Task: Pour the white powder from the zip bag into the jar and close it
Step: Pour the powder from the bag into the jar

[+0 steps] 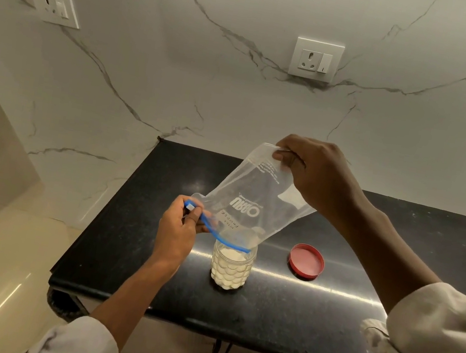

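Note:
A clear zip bag [255,199] with a blue zip strip hangs upside down, its mouth over the open jar [231,268]. My right hand [316,175] pinches the bag's raised bottom corner. My left hand [182,226] grips the blue zip end at the lower left. The bag looks almost empty, with a little white powder near its mouth. The textured clear jar stands upright on the black counter and is nearly full of white powder. Its red lid [306,261] lies on the counter to the right of the jar, apart from it.
The black stone counter [146,273] ends at a left edge and a front edge, with beige floor below. A marble wall with two socket plates [315,59] stands behind it. The counter extends to the right.

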A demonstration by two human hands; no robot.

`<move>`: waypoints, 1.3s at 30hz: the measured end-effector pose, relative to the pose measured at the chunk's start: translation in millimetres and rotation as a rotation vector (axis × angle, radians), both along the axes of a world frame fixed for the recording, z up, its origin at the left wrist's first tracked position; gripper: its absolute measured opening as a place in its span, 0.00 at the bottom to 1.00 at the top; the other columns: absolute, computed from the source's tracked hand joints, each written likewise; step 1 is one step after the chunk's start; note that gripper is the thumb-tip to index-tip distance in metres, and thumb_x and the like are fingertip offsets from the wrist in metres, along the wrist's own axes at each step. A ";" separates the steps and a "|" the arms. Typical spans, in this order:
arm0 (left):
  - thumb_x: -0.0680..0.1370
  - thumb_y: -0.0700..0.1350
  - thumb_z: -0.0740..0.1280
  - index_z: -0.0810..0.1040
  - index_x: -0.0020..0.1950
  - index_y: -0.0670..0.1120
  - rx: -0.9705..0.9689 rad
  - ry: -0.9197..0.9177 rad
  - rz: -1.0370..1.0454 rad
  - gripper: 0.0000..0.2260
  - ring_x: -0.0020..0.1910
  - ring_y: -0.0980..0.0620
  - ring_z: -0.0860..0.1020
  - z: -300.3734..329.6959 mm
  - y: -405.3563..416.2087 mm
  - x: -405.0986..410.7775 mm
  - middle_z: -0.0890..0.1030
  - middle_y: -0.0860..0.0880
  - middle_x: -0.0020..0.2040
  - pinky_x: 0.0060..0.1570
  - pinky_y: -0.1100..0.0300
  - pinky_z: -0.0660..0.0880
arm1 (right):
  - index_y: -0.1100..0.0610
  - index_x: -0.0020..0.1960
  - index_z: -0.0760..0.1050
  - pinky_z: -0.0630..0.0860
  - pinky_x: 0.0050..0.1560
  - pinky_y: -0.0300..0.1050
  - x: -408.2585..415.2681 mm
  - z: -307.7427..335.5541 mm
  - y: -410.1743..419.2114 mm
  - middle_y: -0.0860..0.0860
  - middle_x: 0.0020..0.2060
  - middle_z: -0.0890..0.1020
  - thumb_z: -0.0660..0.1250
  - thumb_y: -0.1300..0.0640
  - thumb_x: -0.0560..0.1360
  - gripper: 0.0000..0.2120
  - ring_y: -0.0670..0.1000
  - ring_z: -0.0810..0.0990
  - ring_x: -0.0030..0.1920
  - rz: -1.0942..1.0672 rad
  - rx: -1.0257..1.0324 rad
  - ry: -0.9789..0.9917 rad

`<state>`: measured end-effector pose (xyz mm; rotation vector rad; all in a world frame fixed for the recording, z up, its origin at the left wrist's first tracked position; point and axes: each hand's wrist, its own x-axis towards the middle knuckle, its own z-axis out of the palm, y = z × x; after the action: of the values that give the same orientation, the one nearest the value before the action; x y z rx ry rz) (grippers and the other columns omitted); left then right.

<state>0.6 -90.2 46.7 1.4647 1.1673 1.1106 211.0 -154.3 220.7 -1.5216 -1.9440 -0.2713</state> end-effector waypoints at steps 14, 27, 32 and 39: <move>0.82 0.43 0.63 0.75 0.57 0.45 0.004 -0.001 0.006 0.05 0.50 0.51 0.84 -1.6 0.3 1.4 0.82 0.47 0.54 0.53 0.55 0.82 | 0.62 0.50 0.82 0.77 0.40 0.42 2.4 -7.2 2.3 0.56 0.42 0.85 0.68 0.57 0.77 0.09 0.53 0.81 0.38 -0.002 0.004 0.104; 0.82 0.43 0.64 0.75 0.56 0.48 -0.072 -0.025 0.039 0.04 0.49 0.54 0.83 -8.0 1.0 -2.1 0.82 0.50 0.52 0.51 0.60 0.82 | 0.54 0.55 0.78 0.80 0.45 0.49 36.4 -10.6 -3.7 0.52 0.45 0.84 0.67 0.40 0.72 0.20 0.54 0.82 0.44 -0.026 -0.301 0.460; 0.82 0.43 0.63 0.75 0.57 0.45 -0.088 -0.035 0.029 0.05 0.51 0.51 0.84 -9.0 1.1 0.3 0.83 0.47 0.54 0.54 0.55 0.82 | 0.58 0.53 0.79 0.77 0.42 0.41 40.7 -14.6 -9.3 0.48 0.41 0.81 0.74 0.50 0.71 0.15 0.52 0.79 0.42 0.011 -0.373 0.324; 0.82 0.43 0.63 0.75 0.56 0.47 -0.082 -0.043 0.025 0.05 0.51 0.51 0.84 -8.1 0.6 1.3 0.83 0.46 0.54 0.55 0.54 0.82 | 0.53 0.52 0.77 0.73 0.42 0.35 42.8 -18.0 -6.3 0.41 0.41 0.78 0.75 0.52 0.70 0.13 0.40 0.77 0.43 -0.013 -0.362 0.266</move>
<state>1.8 -89.6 38.6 1.3609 1.1900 1.0931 253.8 -160.6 202.6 -1.6957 -1.8357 0.2819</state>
